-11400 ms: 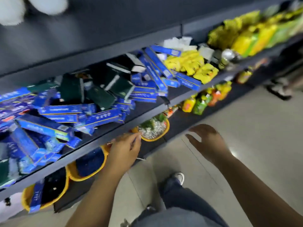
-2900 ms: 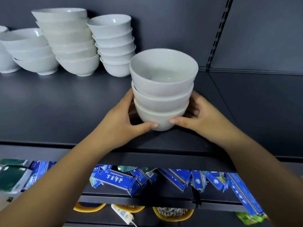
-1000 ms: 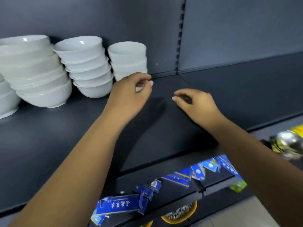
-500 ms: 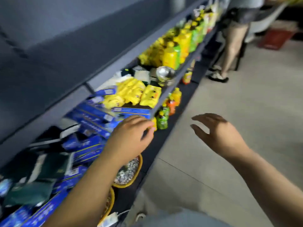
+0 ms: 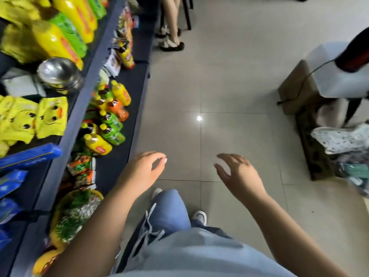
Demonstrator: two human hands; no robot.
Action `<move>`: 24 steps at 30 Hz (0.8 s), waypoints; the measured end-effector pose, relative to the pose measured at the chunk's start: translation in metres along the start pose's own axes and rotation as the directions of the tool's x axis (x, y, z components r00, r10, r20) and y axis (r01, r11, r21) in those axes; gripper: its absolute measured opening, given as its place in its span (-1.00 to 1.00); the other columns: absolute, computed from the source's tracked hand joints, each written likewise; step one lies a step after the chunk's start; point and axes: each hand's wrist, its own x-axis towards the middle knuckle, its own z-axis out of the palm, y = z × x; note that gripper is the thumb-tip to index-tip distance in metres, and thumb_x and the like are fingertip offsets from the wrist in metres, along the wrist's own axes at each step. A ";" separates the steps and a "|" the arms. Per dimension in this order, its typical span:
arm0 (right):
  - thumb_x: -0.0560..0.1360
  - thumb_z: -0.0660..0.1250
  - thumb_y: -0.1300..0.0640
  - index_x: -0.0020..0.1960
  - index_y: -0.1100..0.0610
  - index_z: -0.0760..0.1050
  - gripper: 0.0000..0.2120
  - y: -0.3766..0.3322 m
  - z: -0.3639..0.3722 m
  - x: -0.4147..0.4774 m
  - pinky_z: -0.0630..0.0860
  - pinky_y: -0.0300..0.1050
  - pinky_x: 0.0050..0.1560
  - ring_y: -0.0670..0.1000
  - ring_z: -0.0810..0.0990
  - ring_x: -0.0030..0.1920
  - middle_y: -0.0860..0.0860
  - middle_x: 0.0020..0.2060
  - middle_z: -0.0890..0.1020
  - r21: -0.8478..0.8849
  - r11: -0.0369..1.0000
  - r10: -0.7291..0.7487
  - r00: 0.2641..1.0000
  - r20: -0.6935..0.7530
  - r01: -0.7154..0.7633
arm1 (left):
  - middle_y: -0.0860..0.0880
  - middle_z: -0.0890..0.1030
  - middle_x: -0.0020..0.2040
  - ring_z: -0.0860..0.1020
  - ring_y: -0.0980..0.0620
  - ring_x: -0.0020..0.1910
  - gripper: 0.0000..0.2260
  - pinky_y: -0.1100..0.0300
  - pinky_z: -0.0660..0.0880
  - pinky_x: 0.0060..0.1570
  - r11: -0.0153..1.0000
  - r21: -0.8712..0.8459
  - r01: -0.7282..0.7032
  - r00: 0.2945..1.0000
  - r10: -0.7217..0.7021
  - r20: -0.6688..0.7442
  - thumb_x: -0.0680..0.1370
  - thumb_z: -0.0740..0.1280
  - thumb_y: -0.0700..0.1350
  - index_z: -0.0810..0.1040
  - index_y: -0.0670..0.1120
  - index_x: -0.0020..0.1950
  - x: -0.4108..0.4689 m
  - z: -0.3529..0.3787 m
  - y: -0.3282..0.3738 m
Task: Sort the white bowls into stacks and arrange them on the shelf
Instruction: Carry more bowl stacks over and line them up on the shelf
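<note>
Floor: pale glossy tiles (image 5: pixel 229 76) fill the middle of the view, with one bright spot of reflected light.
Shelves: a dark rack (image 5: pixel 79 108) runs along the left side, and two of its levels show.
Upper level: blurred yellow and green packets (image 5: pixel 65 27) lie at the far end. A shiny steel bowl (image 5: pixel 58 73) comes next, then yellow duck-faced packs (image 5: pixel 50 116), and blue boxes (image 5: pixel 30 155) lie nearest.
Lower level: yellow, green and orange drink bottles (image 5: pixel 111 120) lie on their sides. Nearer, a yellow tub (image 5: pixel 77 212) holds something speckled.
White bowls: none show in this view, so where they are cannot be told.
Left hand (image 5: pixel 139 172): it hangs in the air just beside the lower shelf edge. The fingers are loosely curled, the thumb is near the forefinger, and it holds nothing.
Right hand (image 5: pixel 239 174): it is raised over the floor, well apart from the left. The fingers are spread and slack, and it holds nothing.
Wearer: a blue jeans leg (image 5: pixel 169 212) and a white shoe (image 5: pixel 199 215) show below the hands.
Far end: another person's bare legs (image 5: pixel 171 17) in sandals stand by the rack.
Right side: a brown cardboard box (image 5: pixel 295 86) stands on the floor, with a patterned bag (image 5: pixel 339 138) nearer.
</note>
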 end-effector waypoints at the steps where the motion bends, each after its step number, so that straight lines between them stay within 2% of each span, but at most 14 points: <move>1: 0.55 0.21 0.03 0.30 0.09 0.44 -0.65 0.006 0.002 0.005 0.23 -0.24 0.21 0.02 0.40 0.31 0.00 0.27 0.51 0.003 1.000 0.026 1.000 0.016 -0.026 | -0.14 0.68 -0.07 0.63 -0.11 -0.07 -0.48 0.21 0.42 -0.06 1.000 0.008 0.004 1.000 -0.004 0.019 0.40 0.09 0.14 0.65 -0.23 -0.05 0.009 0.005 0.000; 5: 0.55 0.20 0.02 0.31 0.08 0.42 -0.64 0.017 0.004 0.047 0.24 -0.24 0.22 0.00 0.39 0.32 -0.01 0.28 0.50 0.010 0.996 0.090 0.993 0.078 -0.091 | -0.14 0.67 -0.02 0.60 -0.15 0.00 -0.56 0.15 0.45 -0.01 0.999 0.019 0.041 0.997 -0.043 0.070 0.45 0.17 0.09 0.64 -0.21 0.00 0.057 0.010 -0.009; 8: 0.54 0.22 0.03 0.30 0.09 0.44 -0.65 0.013 -0.005 0.102 0.22 -0.28 0.19 -0.01 0.40 0.31 -0.01 0.27 0.51 0.013 0.998 0.065 0.995 0.070 -0.066 | -0.14 0.65 0.03 0.59 -0.13 0.04 -0.72 0.19 0.41 0.00 0.996 0.007 0.084 0.996 -0.084 0.012 0.51 0.26 -0.06 0.63 -0.22 0.03 0.110 -0.003 -0.022; 13: 0.54 0.22 0.03 0.29 0.08 0.44 -0.66 -0.018 -0.034 0.234 0.20 -0.32 0.14 -0.03 0.39 0.31 -0.02 0.26 0.52 -0.018 1.000 -0.024 0.999 0.023 0.024 | -0.15 0.67 -0.04 0.61 -0.15 -0.02 -0.67 0.16 0.45 -0.05 0.995 0.003 0.101 0.992 -0.101 -0.076 0.44 0.20 -0.07 0.64 -0.24 -0.03 0.217 -0.049 -0.047; 19: 0.51 0.28 0.08 0.23 0.14 0.50 -0.69 -0.067 -0.076 0.381 0.32 -0.18 0.19 0.05 0.45 0.27 0.04 0.19 0.57 -0.013 0.992 -0.129 0.990 -0.055 0.128 | -0.15 0.67 -0.09 0.62 -0.14 -0.10 -0.71 0.28 0.39 -0.09 0.992 -0.001 0.124 0.984 -0.123 -0.129 0.44 0.22 -0.09 0.65 -0.23 -0.05 0.337 -0.103 -0.060; 24: 0.51 0.28 0.08 0.22 0.16 0.51 -0.69 -0.084 -0.099 0.476 0.36 -0.15 0.16 0.06 0.46 0.26 0.05 0.18 0.58 0.014 0.970 -0.241 0.967 -0.086 0.243 | -0.12 0.66 0.01 0.57 -0.12 0.05 -0.67 0.22 0.36 0.01 0.992 0.027 0.119 0.968 -0.110 -0.224 0.47 0.20 -0.04 0.63 -0.21 0.04 0.426 -0.133 -0.063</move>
